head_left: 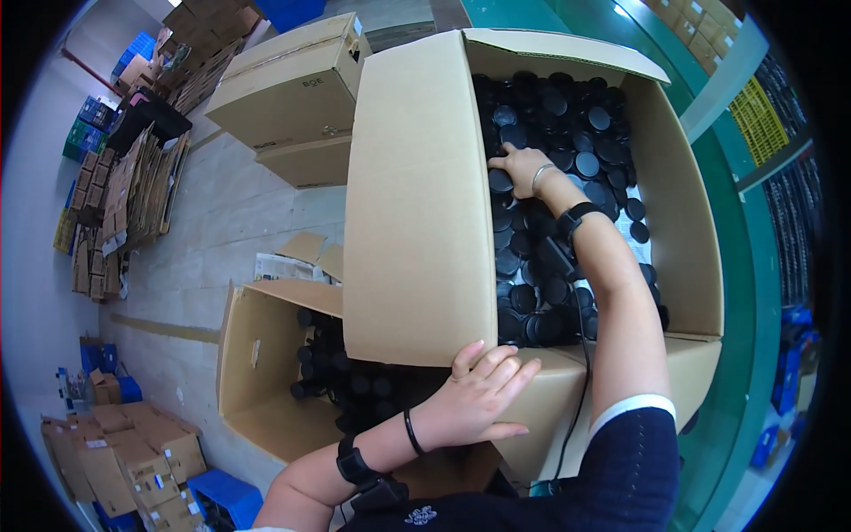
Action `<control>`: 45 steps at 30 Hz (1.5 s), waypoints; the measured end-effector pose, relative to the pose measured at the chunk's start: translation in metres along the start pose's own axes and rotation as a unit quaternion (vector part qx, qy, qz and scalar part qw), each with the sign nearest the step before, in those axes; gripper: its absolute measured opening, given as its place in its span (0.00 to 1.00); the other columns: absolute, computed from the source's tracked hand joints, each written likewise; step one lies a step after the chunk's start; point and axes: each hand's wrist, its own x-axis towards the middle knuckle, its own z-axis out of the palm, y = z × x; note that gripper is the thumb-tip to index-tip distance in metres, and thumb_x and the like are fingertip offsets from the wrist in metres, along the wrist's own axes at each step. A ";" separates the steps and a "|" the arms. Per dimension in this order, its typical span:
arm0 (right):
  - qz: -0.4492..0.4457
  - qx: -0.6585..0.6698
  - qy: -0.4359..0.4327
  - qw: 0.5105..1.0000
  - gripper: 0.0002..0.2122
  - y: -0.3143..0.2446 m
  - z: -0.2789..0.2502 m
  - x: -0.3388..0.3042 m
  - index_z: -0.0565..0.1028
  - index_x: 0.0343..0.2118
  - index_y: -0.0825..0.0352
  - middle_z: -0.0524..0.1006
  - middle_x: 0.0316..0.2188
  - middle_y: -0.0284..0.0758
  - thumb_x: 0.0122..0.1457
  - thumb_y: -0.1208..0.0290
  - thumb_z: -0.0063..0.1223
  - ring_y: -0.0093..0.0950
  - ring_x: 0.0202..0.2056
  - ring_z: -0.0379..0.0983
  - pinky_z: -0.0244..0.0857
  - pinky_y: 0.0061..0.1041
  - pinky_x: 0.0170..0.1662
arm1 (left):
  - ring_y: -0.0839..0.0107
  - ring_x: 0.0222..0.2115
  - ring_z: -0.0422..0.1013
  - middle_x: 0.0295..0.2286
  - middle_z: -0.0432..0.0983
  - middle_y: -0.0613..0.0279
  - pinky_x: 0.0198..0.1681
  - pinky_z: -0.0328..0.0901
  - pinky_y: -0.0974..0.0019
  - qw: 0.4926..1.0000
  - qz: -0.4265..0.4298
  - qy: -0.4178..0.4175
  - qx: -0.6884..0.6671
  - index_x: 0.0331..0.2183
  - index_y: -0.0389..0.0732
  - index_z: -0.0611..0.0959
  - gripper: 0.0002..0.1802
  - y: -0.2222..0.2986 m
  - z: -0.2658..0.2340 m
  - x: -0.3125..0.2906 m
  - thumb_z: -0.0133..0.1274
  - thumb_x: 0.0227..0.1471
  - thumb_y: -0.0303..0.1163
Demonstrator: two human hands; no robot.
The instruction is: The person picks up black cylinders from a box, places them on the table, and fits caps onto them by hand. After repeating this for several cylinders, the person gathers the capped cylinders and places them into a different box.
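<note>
A large open cardboard box (691,257) holds many black round disc-shaped pieces (587,164), some showing greyish faces. My right hand (523,168) reaches deep into it, with its fingers apart over the discs near the box's left wall. One black disc (501,181) lies right under those fingers; their tips are partly hidden. The box's wide left flap (421,204) is folded outward. At the flap's near corner rests my left hand (479,390), its fingers spread and the thumb held away, with nothing in it.
Below the flap, a second open box (266,372) contains more black round pieces. Closed cartons (288,89) stand at the far left. A green surface (745,266) runs along the right. Flattened cardboard (142,191) and a blue crate (223,499) are on the left. A black cable (581,390) hangs beside my right arm.
</note>
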 end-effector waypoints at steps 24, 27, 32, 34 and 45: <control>0.148 0.283 0.109 0.941 0.32 0.074 0.012 -0.084 0.70 0.48 0.57 0.76 0.42 0.44 0.32 0.71 0.62 0.43 0.46 0.72 0.66 0.33 0.49 | 0.58 0.53 0.56 0.45 0.65 0.53 0.58 0.37 0.45 1.000 0.001 -0.005 -0.014 0.55 0.38 0.64 0.45 0.009 -0.008 -0.005 0.53 0.45 0.60; 0.177 0.240 0.054 0.953 0.35 0.077 0.014 -0.108 0.69 0.52 0.58 0.75 0.44 0.45 0.33 0.70 0.62 0.42 0.47 0.71 0.65 0.32 0.51 | 0.56 0.53 0.57 0.46 0.64 0.50 0.58 0.39 0.44 0.998 -0.006 -0.057 -0.015 0.56 0.35 0.63 0.46 0.017 -0.025 0.002 0.52 0.46 0.60; 0.235 0.194 -0.028 0.952 0.36 0.069 0.019 -0.123 0.67 0.54 0.61 0.74 0.46 0.46 0.35 0.66 0.63 0.40 0.48 0.71 0.66 0.32 0.51 | 0.44 0.48 0.60 0.46 0.62 0.38 0.52 0.59 0.51 0.998 -0.018 -0.023 -0.046 0.51 0.31 0.66 0.32 0.005 -0.069 0.093 0.52 0.52 0.44; 0.226 0.223 -0.012 0.948 0.41 0.088 0.047 -0.114 0.63 0.57 0.59 0.71 0.49 0.48 0.34 0.56 0.65 0.41 0.51 0.69 0.64 0.34 0.53 | 0.47 0.41 0.68 0.39 0.70 0.40 0.47 0.63 0.55 0.993 -0.058 0.039 -0.092 0.45 0.31 0.73 0.23 -0.021 -0.063 0.165 0.51 0.52 0.38; 0.306 0.216 -0.226 0.899 0.72 0.061 0.049 -0.133 0.30 0.65 0.47 0.40 0.65 0.50 0.19 0.50 0.78 0.49 0.63 0.48 0.51 0.45 0.61 | 0.47 0.62 0.39 0.63 0.41 0.59 0.58 0.46 0.36 0.877 -0.480 -0.012 -0.024 0.61 0.54 0.56 0.39 -0.143 0.067 0.286 0.33 0.55 0.63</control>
